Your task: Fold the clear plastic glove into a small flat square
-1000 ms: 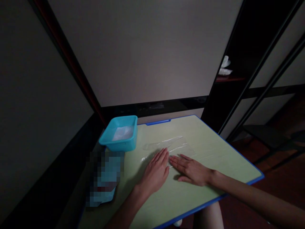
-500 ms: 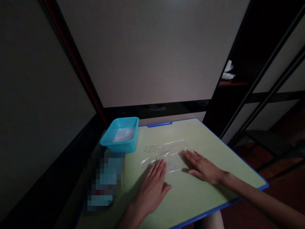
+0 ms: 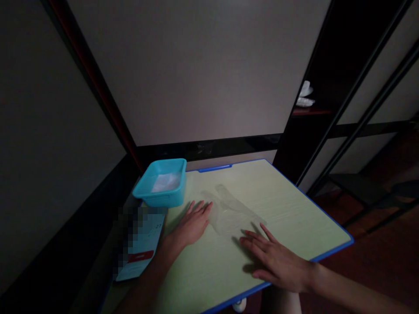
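Note:
A clear plastic glove (image 3: 231,209) lies flat on the pale green table (image 3: 288,205), its fingers pointing away from me. My left hand (image 3: 191,224) rests flat on the table at the glove's left edge, fingers apart. My right hand (image 3: 276,259) lies flat just below and right of the glove, with its fingertips at the glove's near edge. Neither hand holds anything.
A turquoise tub (image 3: 162,183) with clear plastic inside stands at the table's back left. A card or phone (image 3: 140,246) lies by the left edge. The table has a blue rim. A dark shelf frame (image 3: 314,109) stands at the right, and a wall is close behind.
The plastic glove has turned from lying crosswise to pointing away from me. My left hand moved up and left; my right hand drew back toward me.

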`<state>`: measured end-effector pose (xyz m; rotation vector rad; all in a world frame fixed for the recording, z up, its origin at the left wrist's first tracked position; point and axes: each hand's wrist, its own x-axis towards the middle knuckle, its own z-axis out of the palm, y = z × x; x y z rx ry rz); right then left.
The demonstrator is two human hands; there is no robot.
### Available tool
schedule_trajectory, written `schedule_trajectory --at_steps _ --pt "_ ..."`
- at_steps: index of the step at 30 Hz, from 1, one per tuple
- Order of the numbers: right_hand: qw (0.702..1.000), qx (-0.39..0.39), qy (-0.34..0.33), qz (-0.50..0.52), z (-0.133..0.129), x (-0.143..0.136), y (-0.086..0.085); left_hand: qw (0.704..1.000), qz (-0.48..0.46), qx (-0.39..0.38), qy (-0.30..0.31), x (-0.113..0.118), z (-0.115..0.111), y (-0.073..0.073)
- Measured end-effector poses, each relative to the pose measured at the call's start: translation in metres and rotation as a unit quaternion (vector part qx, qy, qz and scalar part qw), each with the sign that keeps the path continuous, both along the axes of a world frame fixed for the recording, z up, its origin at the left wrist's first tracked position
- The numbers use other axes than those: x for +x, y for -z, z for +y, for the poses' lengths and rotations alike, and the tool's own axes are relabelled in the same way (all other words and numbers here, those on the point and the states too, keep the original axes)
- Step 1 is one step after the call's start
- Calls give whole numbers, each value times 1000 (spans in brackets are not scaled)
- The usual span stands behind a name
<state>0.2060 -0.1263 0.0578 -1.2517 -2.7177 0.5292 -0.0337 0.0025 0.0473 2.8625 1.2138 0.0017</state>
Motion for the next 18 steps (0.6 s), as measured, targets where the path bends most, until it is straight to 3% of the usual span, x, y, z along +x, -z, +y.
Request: schedule_trajectory --at_steps 2,5,7,9,14,18 --pt "999 -30 -17 17 -7 -16 -6 1000 11 -10 2 0 9 -1" --pt "992 -56 -100 54 -5 -32 -18 999 29 -10 -14 0 13 -2" --pt "986 -53 -143 71 7 -34 -24 999 23 2 -25 0 7 -1" --pt "987 -36 -143 66 28 -27 -25 999 -1 18 -29 -1 -5 4" --pt "993 21 -119 8 83 3 2 999 -16 -7 29 0 -34 14" --pt "989 17 -147 -18 101 13 23 998 -6 -40 48 0 -38 13"
